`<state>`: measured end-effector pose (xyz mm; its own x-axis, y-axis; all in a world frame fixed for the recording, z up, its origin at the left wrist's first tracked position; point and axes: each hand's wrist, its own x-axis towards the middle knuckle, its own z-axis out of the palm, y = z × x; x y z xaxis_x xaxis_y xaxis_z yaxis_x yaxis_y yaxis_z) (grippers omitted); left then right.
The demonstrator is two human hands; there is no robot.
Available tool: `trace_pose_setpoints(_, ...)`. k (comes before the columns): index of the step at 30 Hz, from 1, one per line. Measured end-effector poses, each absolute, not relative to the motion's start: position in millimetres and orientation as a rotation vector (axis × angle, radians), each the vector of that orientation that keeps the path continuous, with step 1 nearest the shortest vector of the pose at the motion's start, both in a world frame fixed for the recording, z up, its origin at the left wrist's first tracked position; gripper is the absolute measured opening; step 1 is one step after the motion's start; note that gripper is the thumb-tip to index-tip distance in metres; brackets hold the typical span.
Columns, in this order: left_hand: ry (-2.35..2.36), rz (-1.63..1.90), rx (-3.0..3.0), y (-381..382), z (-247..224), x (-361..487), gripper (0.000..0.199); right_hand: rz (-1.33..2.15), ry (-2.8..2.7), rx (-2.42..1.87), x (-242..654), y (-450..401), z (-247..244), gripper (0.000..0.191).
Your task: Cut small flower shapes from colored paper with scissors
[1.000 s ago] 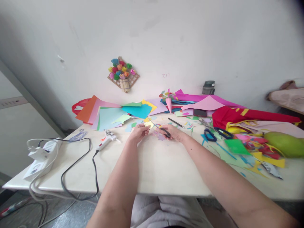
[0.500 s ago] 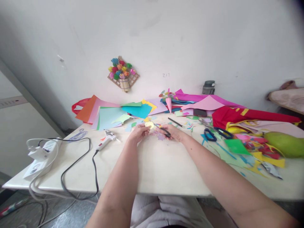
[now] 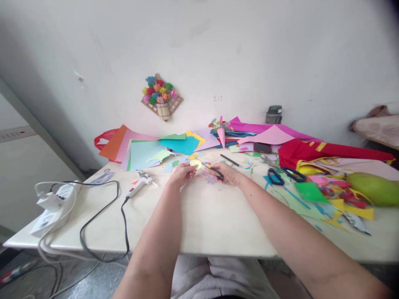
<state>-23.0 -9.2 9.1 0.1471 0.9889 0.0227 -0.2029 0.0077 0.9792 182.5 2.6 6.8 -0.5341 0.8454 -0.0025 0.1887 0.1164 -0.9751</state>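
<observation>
Near the middle of the table, my left hand (image 3: pixel 183 174) pinches a small pale yellow paper piece (image 3: pixel 197 164). My right hand (image 3: pixel 225 172) grips small scissors with dark handles (image 3: pixel 216 171), their blades pointing left and reaching the yellow paper's edge. Below and between the hands lie purple paper scraps (image 3: pixel 212 178). A black pen (image 3: pixel 231 160) rests behind my right hand. Small coloured scraps are scattered around it.
Left of my arms are a glue gun (image 3: pixel 139 185), its black cord and a white power strip (image 3: pixel 52 214). Coloured sheets (image 3: pixel 146 151) line the wall. Blue-handled scissors (image 3: pixel 283 175), paper scraps and a green fruit (image 3: pixel 372 189) lie right.
The scissors' blades have shifted very slightly against the yellow paper. Both hands stay in nearly the same place.
</observation>
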Motion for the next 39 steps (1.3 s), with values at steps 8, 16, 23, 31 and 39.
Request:
trace_pose_setpoints(8, 0.946, 1.218, 1.112, -8.8, 8.3, -23.4, 0.035, 1.470, -1.780, -0.962, 181.9, 0.6, 9.0, 0.029)
trace_pose_setpoints(16, 0.962, 1.253, 1.111, -7.6, 8.0, -24.8, 0.033, 1.466, -1.763, -0.967, 180.2, 2.7, 8.5, 0.021)
trace_pose_setpoints(23, 0.986, 1.277, 1.118, -5.7, 5.8, -26.5, 0.029, 1.482, -1.752, -0.942, 179.9, 5.0, 6.1, 0.017)
trace_pose_setpoints(31, 0.987, 1.314, 1.114, -4.4, 4.9, -27.4, 0.028, 1.457, -1.780, -0.947, 179.2, 4.2, 6.5, 0.018)
trace_pose_setpoints(39, 0.988, 1.303, 1.094, -3.1, 3.7, -28.7, 0.023, 1.449, -1.784, -0.933, 177.9, 6.1, 4.5, 0.020)
